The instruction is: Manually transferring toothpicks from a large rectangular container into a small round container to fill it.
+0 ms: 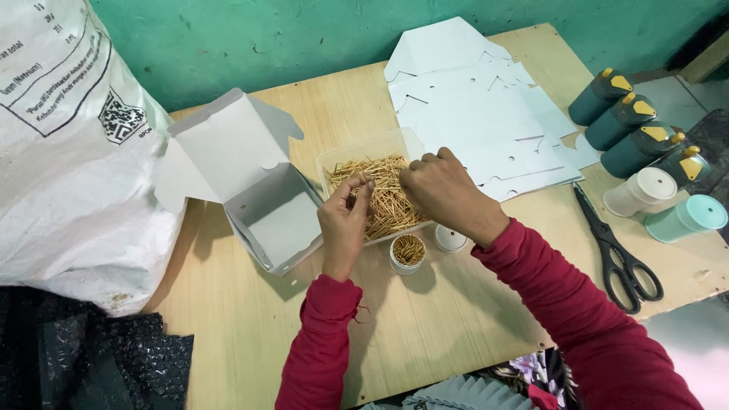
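Nearest on the table, a small round cup stands packed with toothpicks, its lid beside it. Just beyond, the left hand pinches a few sticks; the right hand, fingers curled shut, gathers more in the clear tray. Farther left sits an open, unfilled white box.

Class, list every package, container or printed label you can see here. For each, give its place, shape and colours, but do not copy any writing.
White woven sack: far left, bulging, black print.
Open white box: left of the hands, lid up.
Clear tub: under both hands, holds thin tan sticks.
Flat white box blanks: top centre, stacked.
Dark teal bottles: right edge, yellow caps.
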